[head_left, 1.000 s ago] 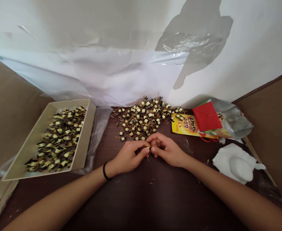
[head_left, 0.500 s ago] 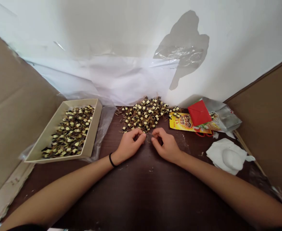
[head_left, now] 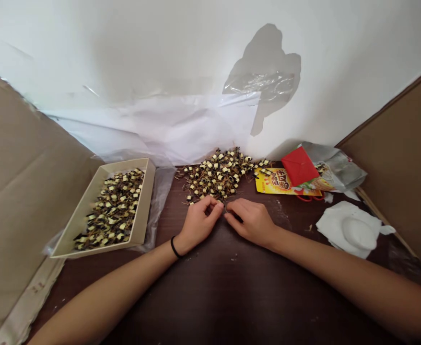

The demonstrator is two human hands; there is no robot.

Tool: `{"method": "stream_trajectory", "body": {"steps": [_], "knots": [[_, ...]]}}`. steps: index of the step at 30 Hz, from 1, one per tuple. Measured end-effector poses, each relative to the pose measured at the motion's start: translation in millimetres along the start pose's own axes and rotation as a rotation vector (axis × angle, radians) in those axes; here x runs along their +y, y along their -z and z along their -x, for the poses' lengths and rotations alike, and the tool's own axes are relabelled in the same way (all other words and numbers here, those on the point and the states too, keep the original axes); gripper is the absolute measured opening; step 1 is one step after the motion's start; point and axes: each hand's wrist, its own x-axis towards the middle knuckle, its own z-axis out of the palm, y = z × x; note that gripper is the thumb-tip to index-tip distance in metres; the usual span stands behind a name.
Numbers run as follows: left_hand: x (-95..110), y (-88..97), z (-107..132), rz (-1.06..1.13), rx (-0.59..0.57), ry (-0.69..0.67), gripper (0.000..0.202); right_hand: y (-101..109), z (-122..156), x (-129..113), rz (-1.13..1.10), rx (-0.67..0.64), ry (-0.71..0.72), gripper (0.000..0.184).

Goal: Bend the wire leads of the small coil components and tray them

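Note:
My left hand [head_left: 204,218], with a black band at the wrist, is closed in a pinch on a small wired part, mostly hidden by the fingertips. Close to its right, my right hand [head_left: 251,221] is curled, thumb and forefinger near each other at the same part; what they grip is too small to make out. Just beyond both hands lies a heap of small black parts with yellow wraps and thin copper-coloured wires [head_left: 217,175]. A cream box [head_left: 144,203] on the left holds many more parts of this kind [head_left: 113,206].
To the right lie a yellow packet [head_left: 268,184], a red paper piece [head_left: 298,165], a silvery bag [head_left: 343,167] and red handles [head_left: 309,198]. White tissue [head_left: 334,223] is nearer. Cardboard walls [head_left: 404,158] flank the dark table [head_left: 210,297]; a white wall [head_left: 178,48] stands behind.
The view has shifted slightly. My hands have come closer together, and the thin wire that showed between them is now mostly hidden by the fingers.

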Motion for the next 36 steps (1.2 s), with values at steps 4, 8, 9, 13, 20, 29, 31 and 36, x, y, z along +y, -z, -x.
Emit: {"method": "stream_trajectory", "body": {"steps": [4,8,9,13,20,29,31,36], "knots": [[0.3,-0.3,-0.3,-0.015,0.009,-0.035,0.021,-0.4,1.0,-0.1,-0.023,-0.002,0.001,0.021],[1.8,-0.8,0.1,-0.039,0.004,-0.05,0.019,-1.7,1.2,1.0,-0.007,-0.016,0.011,0.022],[2.2,-1.0,0.3,-0.05,0.004,-0.052,0.019,-2.0,0.9,1.6,0.001,-0.023,0.025,0.023],[2.1,-2.5,0.7,-0.103,0.001,-0.065,0.019,-2.6,-1.3,5.2,-0.061,-0.044,0.081,0.025],[1.0,-4.4,1.2,-0.156,0.005,-0.07,0.018,-3.6,-3.3,8.2,-0.173,-0.028,0.073,0.025],[2.2,0.8,1.0,-0.112,-0.038,-0.081,0.02,0.9,-3.7,7.1,-0.366,-0.041,-0.086,0.023],[2.6,0.8,0.9,-0.111,-0.039,-0.075,0.021,1.4,-4.1,7.5,-0.378,-0.006,-0.118,0.02],[4.0,0.8,0.6,-0.104,-0.052,-0.07,0.022,2.5,-7.4,8.5,-0.444,0.017,-0.182,0.016]]}}
